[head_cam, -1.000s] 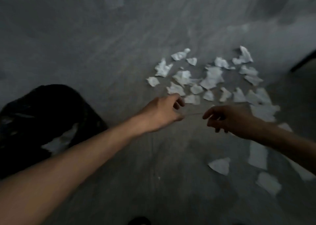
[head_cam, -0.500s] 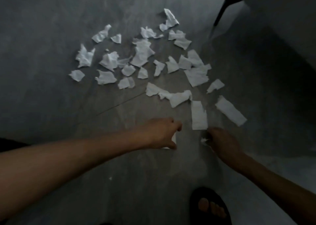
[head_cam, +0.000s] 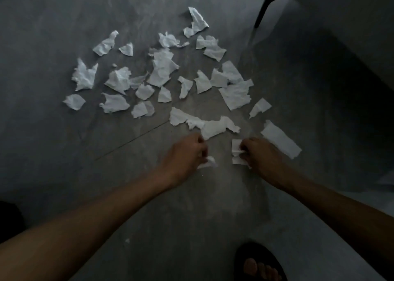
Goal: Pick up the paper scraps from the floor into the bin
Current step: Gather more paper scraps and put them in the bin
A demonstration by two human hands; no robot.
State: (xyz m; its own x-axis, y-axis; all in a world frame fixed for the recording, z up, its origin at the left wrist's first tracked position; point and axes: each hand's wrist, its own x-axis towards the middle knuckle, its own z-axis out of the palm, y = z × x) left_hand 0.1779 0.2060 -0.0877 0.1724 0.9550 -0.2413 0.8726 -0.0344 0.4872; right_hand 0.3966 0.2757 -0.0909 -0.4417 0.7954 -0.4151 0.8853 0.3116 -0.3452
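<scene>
Several white paper scraps (head_cam: 162, 71) lie scattered over the grey floor ahead of me. My left hand (head_cam: 185, 155) is low over the floor, fingers closed on a small crumpled scrap (head_cam: 209, 163) that sticks out below it. To its right, my right hand (head_cam: 260, 155) pinches a rectangular scrap (head_cam: 236, 150) that still touches the floor. A long torn scrap (head_cam: 215, 126) lies just beyond both hands, and a strip (head_cam: 281, 140) lies beside my right hand. A dark shape at the left edge (head_cam: 8, 216) may be the bin; I cannot tell.
A black furniture leg (head_cam: 264, 7) stands at the upper right beside a dark shadowed area. My sandalled foot (head_cam: 258, 263) is at the bottom right. A floor seam (head_cam: 128, 141) runs diagonally left of my left hand.
The view swung from the black bin toward the scraps. Both hands dropped to the floor; the left closed on a small scrap and the right took hold of the rectangular scrap.
</scene>
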